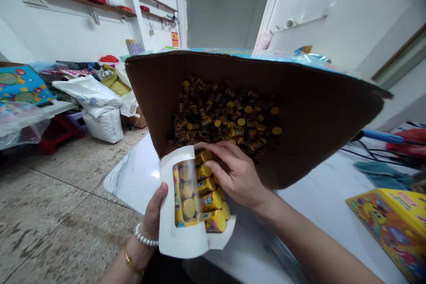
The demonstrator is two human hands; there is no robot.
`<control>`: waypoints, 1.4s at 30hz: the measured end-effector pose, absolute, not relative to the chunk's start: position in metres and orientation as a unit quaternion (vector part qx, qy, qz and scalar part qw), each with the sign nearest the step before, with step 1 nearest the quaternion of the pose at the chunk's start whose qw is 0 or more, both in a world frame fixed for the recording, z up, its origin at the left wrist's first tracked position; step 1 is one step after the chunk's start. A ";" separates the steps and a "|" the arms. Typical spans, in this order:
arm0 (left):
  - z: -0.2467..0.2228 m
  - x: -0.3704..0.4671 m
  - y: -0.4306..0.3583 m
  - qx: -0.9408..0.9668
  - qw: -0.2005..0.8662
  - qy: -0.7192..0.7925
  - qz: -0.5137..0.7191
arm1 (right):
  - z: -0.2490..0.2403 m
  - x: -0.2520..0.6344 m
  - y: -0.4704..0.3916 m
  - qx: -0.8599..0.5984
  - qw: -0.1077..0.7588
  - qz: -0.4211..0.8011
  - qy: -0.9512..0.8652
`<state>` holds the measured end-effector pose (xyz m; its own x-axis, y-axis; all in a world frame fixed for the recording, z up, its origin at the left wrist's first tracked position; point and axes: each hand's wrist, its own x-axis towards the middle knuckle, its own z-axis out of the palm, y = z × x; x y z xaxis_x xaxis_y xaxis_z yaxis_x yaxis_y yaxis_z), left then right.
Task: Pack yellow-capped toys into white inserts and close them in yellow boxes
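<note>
My left hand (153,215) grips the left side of an opened carton (183,242), white on the inner face, with a clear window. Rows of small yellow tubs (210,202) with printed labels lie inside it, some seen through the window. My right hand (241,179) reaches over the carton's far end, thumb and fingers closed around a yellow tub (203,157) at the top of the row. Its fingertips are partly hidden. Just beyond, a large cardboard box (316,115) lies tipped toward me, with many loose yellow-capped tubs (216,123) in its shadowed inside.
The marble-patterned table (133,182) carries the large box. At right stand a printed yellow carton (389,226), a blue cloth (379,174) and dark cables (369,151). White sacks (103,120) and a red stool (58,135) are on the floor at left.
</note>
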<state>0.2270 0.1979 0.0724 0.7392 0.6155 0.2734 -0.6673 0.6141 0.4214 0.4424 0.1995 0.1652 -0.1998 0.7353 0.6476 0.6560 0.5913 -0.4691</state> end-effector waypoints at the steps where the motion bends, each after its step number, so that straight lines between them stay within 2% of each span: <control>1: 0.073 0.227 0.198 0.259 0.895 -0.051 0.359 | 0.165 0.441 0.198 -0.452 0.446 0.034 -0.771; 11: 0.067 0.223 0.200 0.244 0.905 -0.090 0.337 | 0.162 0.442 0.206 -0.491 0.458 0.121 -0.731; 13: 0.068 0.222 0.201 0.245 0.901 -0.099 0.344 | 0.161 0.465 0.219 -0.544 0.418 0.064 -0.724; 15: 0.070 0.221 0.203 0.247 0.895 -0.096 0.359 | 0.154 0.493 0.234 -0.627 0.331 -0.032 -0.705; 17: 0.072 0.220 0.204 0.246 0.886 -0.079 0.385 | 0.142 0.517 0.248 -0.676 0.258 -0.079 -0.685; 21: 0.076 0.219 0.206 0.238 0.870 -0.051 0.429 | 0.117 0.529 0.260 -0.698 0.184 -0.083 -0.688; 26: 0.071 0.221 0.205 0.259 0.864 -0.041 0.430 | 0.106 0.511 0.256 -0.667 0.162 -0.070 -0.724; 30: 0.069 0.225 0.206 0.258 0.850 -0.018 0.458 | 0.113 0.514 0.259 -0.662 0.203 -0.078 -0.718; 32: 0.071 0.227 0.206 0.244 0.837 -0.016 0.489 | 0.123 0.515 0.259 -0.670 0.257 -0.077 -0.692; 34: 0.073 0.229 0.204 0.229 0.827 -0.016 0.513 | 0.137 0.509 0.254 -0.661 0.366 0.006 -0.655; 37: 0.074 0.231 0.200 0.219 0.835 -0.002 0.505 | 0.162 0.485 0.233 -0.548 0.526 0.237 -0.605; 39: 0.073 0.230 0.197 0.225 0.839 0.008 0.495 | 0.177 0.465 0.211 -0.464 0.551 0.310 -0.621; 42: 0.070 0.230 0.195 0.227 0.832 0.013 0.506 | 0.189 0.437 0.180 -0.395 0.505 0.275 -0.717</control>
<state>0.2298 0.1945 0.0702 0.4886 0.8475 0.2074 -0.8357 0.3862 0.3904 0.4374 0.1796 0.1889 -0.1787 0.8434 0.5067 0.2879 0.5372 -0.7928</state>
